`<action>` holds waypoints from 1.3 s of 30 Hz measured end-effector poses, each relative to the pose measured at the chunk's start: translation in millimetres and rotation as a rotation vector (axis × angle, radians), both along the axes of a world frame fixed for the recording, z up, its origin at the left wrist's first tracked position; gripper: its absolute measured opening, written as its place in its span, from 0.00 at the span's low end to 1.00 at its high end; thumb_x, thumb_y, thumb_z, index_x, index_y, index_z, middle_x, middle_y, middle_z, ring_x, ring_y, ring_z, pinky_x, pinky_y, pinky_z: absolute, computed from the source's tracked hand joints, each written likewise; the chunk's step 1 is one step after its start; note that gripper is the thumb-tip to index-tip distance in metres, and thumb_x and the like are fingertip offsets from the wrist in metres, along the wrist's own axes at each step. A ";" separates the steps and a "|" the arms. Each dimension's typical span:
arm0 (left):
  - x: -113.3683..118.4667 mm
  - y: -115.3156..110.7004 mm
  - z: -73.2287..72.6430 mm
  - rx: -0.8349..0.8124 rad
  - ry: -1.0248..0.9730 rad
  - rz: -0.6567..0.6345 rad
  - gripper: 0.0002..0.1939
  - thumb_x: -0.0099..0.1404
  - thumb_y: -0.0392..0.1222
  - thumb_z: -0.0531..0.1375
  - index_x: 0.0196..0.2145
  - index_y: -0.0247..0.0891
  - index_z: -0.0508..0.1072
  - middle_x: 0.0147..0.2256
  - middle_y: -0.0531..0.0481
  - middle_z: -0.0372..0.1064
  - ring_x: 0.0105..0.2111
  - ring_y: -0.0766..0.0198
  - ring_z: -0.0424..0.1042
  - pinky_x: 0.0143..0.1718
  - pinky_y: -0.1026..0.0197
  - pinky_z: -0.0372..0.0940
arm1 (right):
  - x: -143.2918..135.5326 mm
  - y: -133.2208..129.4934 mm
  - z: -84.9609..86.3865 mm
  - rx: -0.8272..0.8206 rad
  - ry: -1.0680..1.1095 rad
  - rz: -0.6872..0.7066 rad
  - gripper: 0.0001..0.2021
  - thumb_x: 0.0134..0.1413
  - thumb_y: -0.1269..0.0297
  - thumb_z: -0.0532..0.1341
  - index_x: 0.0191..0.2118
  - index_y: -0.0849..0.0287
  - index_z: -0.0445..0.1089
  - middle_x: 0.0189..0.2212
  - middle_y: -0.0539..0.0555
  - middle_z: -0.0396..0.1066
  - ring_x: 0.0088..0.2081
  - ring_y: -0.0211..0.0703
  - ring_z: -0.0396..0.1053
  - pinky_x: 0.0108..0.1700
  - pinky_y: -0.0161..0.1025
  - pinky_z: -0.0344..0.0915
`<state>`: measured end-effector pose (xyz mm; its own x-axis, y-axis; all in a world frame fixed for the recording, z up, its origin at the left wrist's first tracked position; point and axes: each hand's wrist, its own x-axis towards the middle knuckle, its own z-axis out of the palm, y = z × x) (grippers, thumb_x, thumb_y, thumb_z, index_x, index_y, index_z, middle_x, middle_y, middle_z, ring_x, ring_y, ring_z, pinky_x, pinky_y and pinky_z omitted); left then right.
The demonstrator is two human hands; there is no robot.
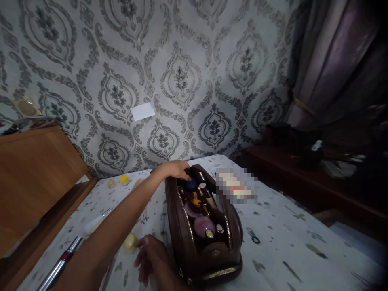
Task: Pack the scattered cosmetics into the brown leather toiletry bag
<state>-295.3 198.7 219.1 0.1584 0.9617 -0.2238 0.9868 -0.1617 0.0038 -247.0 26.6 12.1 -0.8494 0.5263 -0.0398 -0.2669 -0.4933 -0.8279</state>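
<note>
A brown zippered bag (pixel 176 226) stands open on the patterned white cloth. Inside are a dark blue round item (pixel 190 184), an amber item (pixel 195 199), a mauve round item (pixel 204 226) and several gold-capped pieces. My left hand (pixel 178 169) grips the bag's far left rim, its thumb close to the blue item; some of its fingers are hidden. Low in the picture, left of the bag, my right hand (pixel 153 256) is open with loosely bent fingers. Its fingertips are near a pale yellow round item (pixel 129 241); contact is unclear.
Silver-and-red tube (pixel 62 260) at lower left. Small yellow-lidded jar (pixel 124 179) and cream-coloured jar (pixel 111 184) at the cloth's far left. A blurred-out flat item (pixel 235 186) lies right of the bag. Wooden furniture (pixel 42 161) borders the left; a dark red surface (pixel 273 173) is at right.
</note>
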 end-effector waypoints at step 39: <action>-107.1 -267.3 -133.3 0.735 -0.395 0.672 0.15 0.69 0.49 0.52 0.40 0.40 0.75 0.41 0.46 0.77 0.45 0.54 0.74 0.47 0.53 0.68 | 8.3 -3.1 12.8 0.205 -0.025 -0.040 0.26 0.55 0.37 0.56 0.38 0.59 0.66 0.25 0.47 0.66 0.19 0.32 0.62 0.20 0.31 0.55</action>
<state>-402.4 -68.6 85.8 -0.5196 0.7568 0.3965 0.8243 0.3219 0.4658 -238.7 23.6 24.8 -0.8275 0.5592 0.0506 -0.2609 -0.3031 -0.9166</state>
